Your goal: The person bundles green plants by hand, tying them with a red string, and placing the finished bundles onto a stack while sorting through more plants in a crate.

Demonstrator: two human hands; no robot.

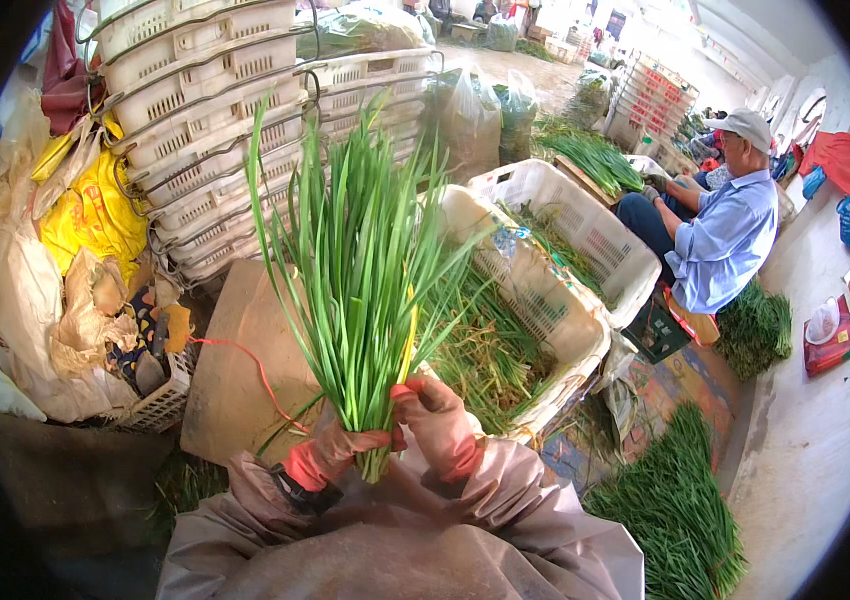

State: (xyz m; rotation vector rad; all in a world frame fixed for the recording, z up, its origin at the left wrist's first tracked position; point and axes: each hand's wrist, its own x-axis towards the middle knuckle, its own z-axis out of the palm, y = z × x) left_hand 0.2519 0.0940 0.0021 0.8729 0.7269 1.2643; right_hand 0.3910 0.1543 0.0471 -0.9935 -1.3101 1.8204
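Observation:
A bunch of garlic chives (354,300) stands upright before my chest, leaf tips fanned out and pale stem ends at the bottom. Around its lower stems my gloved left hand (324,454) is closed. My gloved right hand (440,427) is at the bunch's right side, its fingers pinched at the lower end of a yellowed leaf (408,341). Just beyond, a white plastic crate (537,311) contains loose green leaves and brownish trimmings (496,352). Behind the bunch leans a brown board (245,367), with a red string (264,371) across it.
Stacked white crates (200,135) with metal handles rise ahead left. Plastic sacks and a yellow bag (91,214) lie at the left. A second crate (575,217) adjoins the first. A seated person (725,210) works at the right, near chive piles (672,510) by the wall (800,405).

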